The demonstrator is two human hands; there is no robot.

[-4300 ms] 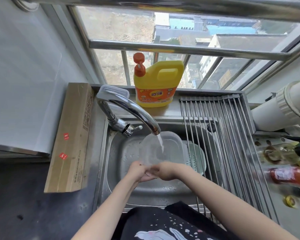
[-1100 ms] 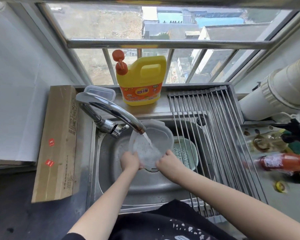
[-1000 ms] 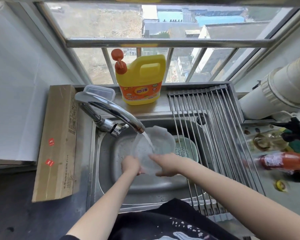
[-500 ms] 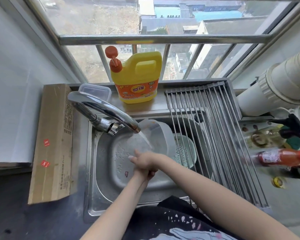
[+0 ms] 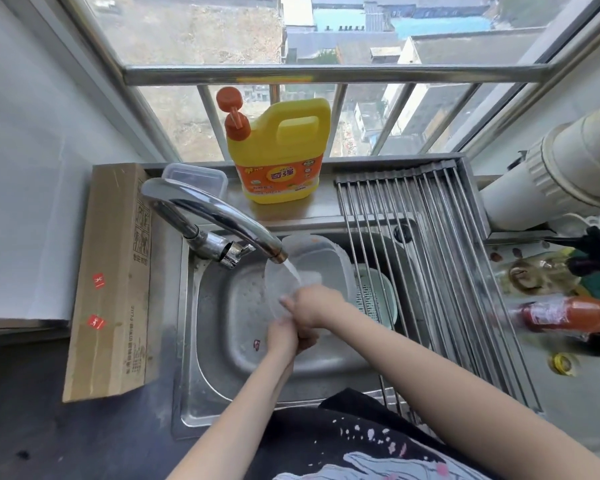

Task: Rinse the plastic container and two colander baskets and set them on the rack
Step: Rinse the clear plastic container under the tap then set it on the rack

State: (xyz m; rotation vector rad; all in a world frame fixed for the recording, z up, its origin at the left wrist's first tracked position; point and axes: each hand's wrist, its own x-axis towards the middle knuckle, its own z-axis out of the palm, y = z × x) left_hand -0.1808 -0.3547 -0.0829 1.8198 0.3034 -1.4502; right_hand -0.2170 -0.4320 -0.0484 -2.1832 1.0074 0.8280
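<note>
container [image 5: 317, 268] tilted under tap [image 5: 222, 220] stream; left hand [image 5: 284, 336] fingers grip rim, right hand [image 5: 312, 304] fingers pressed inside.

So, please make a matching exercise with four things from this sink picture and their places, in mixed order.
Things:
1. plastic container
2. detergent jug
3. green colander
4. cardboard box

Places:
A. on the counter left of the sink
B. in the sink, under the rack bars
C. under the running tap
D. on the ledge by the window

Pairs: 1-C, 2-D, 3-B, 4-A
</note>
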